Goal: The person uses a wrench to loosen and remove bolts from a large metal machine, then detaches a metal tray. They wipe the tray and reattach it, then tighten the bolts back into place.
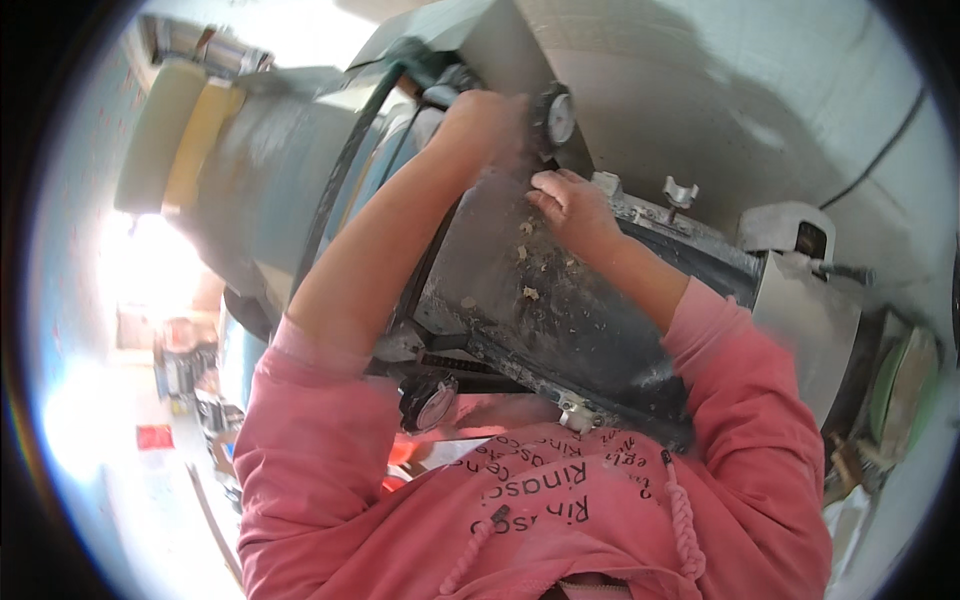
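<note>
A dusty dark metal plate (520, 260) of a large machine lies before me, with several pale scraps (530, 293) scattered over it. At its far left corner, my left hand (485, 125) reaches in beside a round dial (558, 118) with a white face and black rim. Motion blurs that hand and its fingers are hidden, so its grip does not show. A dark green handle-like part (415, 62) is just beyond it. Over the plate's far edge, my right hand (578, 208) has its fingertips curled together close to the surface. Whatever lies between them is too small to make out.
A second dial (430, 402) and a white fitting (578, 412) sit at the machine's near side. Another white fitting (680, 192) stands up from the far rail. To the right are a pale housing (788, 228) and a round green object (895, 385). A black cable (885, 155) runs along the wall.
</note>
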Demonstrator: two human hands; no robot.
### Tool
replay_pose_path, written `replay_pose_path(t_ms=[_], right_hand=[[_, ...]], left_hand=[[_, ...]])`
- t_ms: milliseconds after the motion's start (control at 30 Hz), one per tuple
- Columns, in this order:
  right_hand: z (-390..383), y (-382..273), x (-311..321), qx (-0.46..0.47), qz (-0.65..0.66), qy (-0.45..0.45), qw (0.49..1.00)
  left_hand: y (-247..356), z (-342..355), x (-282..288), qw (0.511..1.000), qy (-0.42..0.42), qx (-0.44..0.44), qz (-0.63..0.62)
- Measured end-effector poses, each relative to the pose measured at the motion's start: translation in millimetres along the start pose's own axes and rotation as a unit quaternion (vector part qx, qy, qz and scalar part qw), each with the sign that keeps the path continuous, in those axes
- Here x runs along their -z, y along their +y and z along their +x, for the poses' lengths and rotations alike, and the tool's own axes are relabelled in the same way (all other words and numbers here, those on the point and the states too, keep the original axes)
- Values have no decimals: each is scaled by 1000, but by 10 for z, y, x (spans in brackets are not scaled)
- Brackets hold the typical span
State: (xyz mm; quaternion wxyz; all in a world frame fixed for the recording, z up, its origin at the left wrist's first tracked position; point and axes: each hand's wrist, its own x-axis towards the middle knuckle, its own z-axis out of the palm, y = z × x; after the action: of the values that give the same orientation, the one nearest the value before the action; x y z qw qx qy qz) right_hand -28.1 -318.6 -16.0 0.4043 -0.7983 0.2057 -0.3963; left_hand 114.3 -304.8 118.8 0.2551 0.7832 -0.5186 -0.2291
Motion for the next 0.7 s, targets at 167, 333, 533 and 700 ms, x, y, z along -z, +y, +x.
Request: replay_pose_path(t_ms=[167, 333, 533, 700], right_hand=[[80, -74, -28, 19, -79, 34, 996], [101, -149, 78, 21, -183, 29, 982], [181, -295, 141, -10, -354, -18, 935], [224, -377, 222, 32, -429, -32, 902]], left_hand=[[-111, -224, -127, 991, 110, -78, 23], [-121, -569, -428, 960, 103, 218, -143], [-128, -303, -657, 942, 117, 187, -254], [-213, -277, -843, 892, 162, 147, -396]])
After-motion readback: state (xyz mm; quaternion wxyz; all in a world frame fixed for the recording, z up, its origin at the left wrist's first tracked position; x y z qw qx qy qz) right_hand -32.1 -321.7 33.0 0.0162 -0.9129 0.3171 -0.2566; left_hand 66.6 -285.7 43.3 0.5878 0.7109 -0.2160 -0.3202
